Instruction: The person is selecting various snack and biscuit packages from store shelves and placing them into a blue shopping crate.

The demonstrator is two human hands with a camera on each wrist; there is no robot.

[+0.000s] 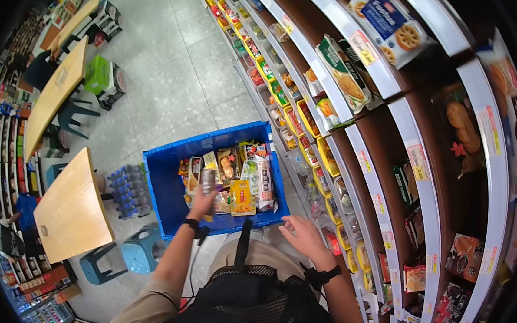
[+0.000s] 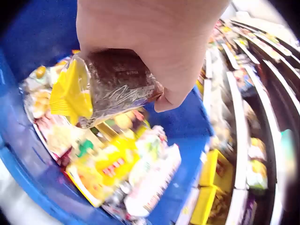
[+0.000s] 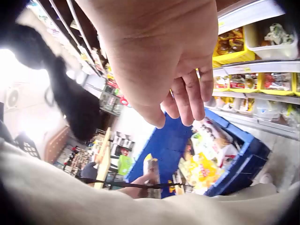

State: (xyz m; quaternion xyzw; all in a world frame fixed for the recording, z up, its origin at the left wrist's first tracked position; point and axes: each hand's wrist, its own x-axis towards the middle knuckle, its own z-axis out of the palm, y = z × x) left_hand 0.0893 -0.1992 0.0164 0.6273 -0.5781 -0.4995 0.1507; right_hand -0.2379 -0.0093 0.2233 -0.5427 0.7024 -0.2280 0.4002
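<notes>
Head view: left hand [image 1: 199,205] grips a dark, yellow-ended packet [image 1: 209,181] just above the snacks [image 1: 244,188] in the blue crate [image 1: 163,181], long axis pointing away from the person. Right hand [image 1: 302,235], fingers relaxed and empty, hovers near the crate's near right corner.

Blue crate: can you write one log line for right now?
left hand: grips dark packet over blue crate | right hand: open, empty, near crate corner | crate: holds snack packs
</notes>
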